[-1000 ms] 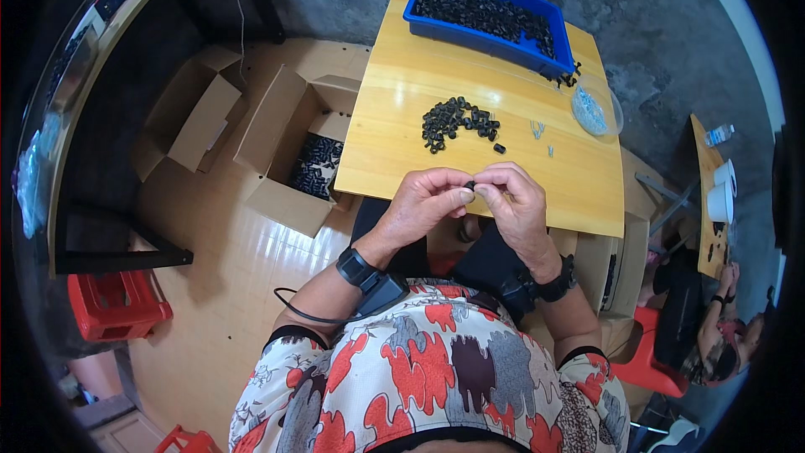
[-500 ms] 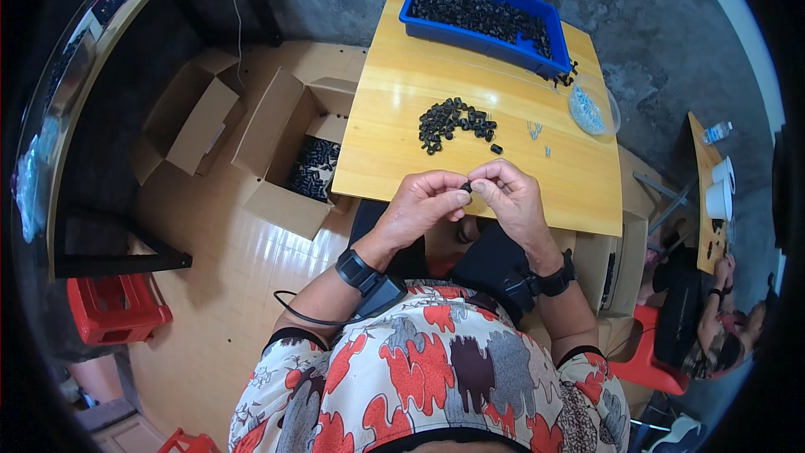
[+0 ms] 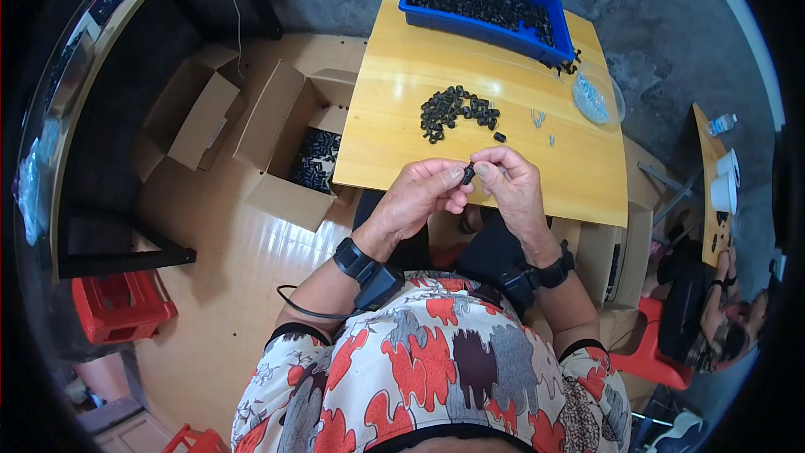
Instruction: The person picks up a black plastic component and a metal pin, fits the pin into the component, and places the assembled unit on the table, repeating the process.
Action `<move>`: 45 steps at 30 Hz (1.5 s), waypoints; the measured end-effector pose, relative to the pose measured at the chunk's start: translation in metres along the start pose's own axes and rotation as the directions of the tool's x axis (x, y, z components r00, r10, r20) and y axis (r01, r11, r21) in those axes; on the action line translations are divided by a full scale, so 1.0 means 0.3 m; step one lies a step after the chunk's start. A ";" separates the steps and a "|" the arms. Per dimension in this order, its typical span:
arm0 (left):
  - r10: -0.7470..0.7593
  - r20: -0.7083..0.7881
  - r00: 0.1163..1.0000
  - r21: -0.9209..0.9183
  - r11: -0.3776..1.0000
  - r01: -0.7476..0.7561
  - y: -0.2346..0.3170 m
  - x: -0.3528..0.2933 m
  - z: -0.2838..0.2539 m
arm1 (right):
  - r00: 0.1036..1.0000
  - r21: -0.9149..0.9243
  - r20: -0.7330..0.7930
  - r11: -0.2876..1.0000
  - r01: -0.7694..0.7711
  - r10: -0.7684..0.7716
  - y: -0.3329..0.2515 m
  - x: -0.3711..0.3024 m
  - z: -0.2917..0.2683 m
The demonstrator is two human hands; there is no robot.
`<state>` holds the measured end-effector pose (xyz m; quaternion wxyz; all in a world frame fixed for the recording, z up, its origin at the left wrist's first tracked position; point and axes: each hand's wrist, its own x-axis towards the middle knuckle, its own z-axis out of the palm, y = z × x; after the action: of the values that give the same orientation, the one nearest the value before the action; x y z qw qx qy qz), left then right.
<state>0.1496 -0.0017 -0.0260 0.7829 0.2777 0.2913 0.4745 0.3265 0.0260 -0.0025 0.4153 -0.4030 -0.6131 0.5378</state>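
Observation:
In front of me, above the table's near edge, my left hand (image 3: 426, 195) pinches a small black plastic part (image 3: 468, 174) between thumb and fingers. From the other side my right hand (image 3: 513, 193) closes thumb and forefinger on its upper end. Whether a screw sits between those right fingertips is too small to tell. Beyond the hands lies a loose pile of black parts (image 3: 438, 113), with a single black piece (image 3: 500, 137) apart from it. Several thin metal screws (image 3: 538, 118) lie to its right, and one short screw (image 3: 552, 141) is nearer me.
A blue tray (image 3: 482, 27) full of black parts stands at the table's (image 3: 381, 138) far side. Right of it is a clear bowl (image 3: 592, 99) of screws. Left on the floor, an open carton (image 3: 281, 195) holds black parts. Another person (image 3: 713, 319) sits at far right.
Both hands have risen slightly, and the black part now shows more between the fingertips. The view has tilted a little; the pile and screws look the same.

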 end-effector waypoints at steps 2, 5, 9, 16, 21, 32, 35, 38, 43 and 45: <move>0.003 -0.004 1.000 -0.002 1.000 -0.003 0.000 -0.003 0.000 | 1.000 0.017 -0.003 1.000 0.003 -0.003 0.005 0.000 0.004; 0.010 -0.003 1.000 0.006 1.000 -0.010 0.000 -0.003 0.001 | 1.000 0.047 -0.003 0.999 -0.002 0.002 0.004 -0.002 0.010; 0.043 -0.050 0.998 0.041 0.998 -0.041 -0.011 -0.002 0.014 | 1.000 0.054 -0.003 0.998 0.013 -0.013 0.003 -0.003 0.017; 0.127 -0.086 0.988 0.091 0.989 -0.119 -0.026 0.003 0.038 | 0.991 -0.131 -0.008 0.982 0.134 -0.136 -0.010 -0.016 0.034; 0.180 -0.065 0.981 0.100 0.980 -0.173 -0.030 0.008 0.041 | 0.981 -0.324 0.025 0.927 0.191 -0.194 -0.038 -0.035 0.030; 0.223 -0.036 0.974 0.119 0.969 -0.218 -0.018 0.009 0.055 | 0.884 -0.596 0.018 0.705 0.384 -0.467 -0.050 -0.026 0.056; 0.196 -0.071 0.978 0.102 0.977 -0.188 -0.019 0.013 0.051 | 0.860 -0.628 0.001 0.669 0.398 -0.510 -0.027 -0.018 0.061; 0.160 -0.084 0.984 0.082 0.985 -0.153 -0.015 0.012 0.041 | 0.827 -0.653 0.012 0.622 0.433 -0.563 -0.011 -0.015 0.063; 0.169 -0.036 0.985 0.181 0.970 -0.160 -0.009 0.007 0.028 | 0.821 -0.662 0.047 0.598 0.452 -0.569 -0.015 -0.012 0.056; 0.172 -0.017 0.985 0.197 0.966 -0.165 -0.008 0.008 0.025 | 0.827 -0.652 0.073 0.600 0.463 -0.558 -0.023 -0.011 0.054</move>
<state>0.1573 -0.0015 -0.0231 0.7037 0.3687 0.3249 0.5131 0.3119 0.0168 0.0027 0.4285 -0.3639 -0.8179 0.1222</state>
